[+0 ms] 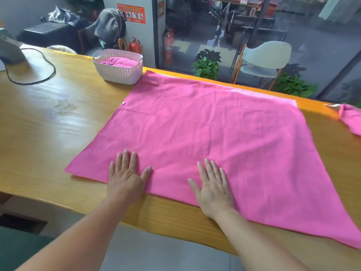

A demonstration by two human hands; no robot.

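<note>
A large pink cloth (214, 130) lies spread flat on the wooden table (48, 124), its near edge at the table's front and its right corner hanging over it. My left hand (126, 175) lies flat on the cloth near its front left corner, fingers straight and spread. My right hand (213, 188) presses flat on the cloth's near edge a little to the right, fingers straight too. Neither hand holds anything.
A white woven basket (119, 72) holding pink fabric stands at the table's far edge, left of the cloth. Another bunched pink cloth (351, 120) lies at the far right. A grey device (9, 49) with a black cable (48, 73) sits at far left. Glass wall, chair and plants behind.
</note>
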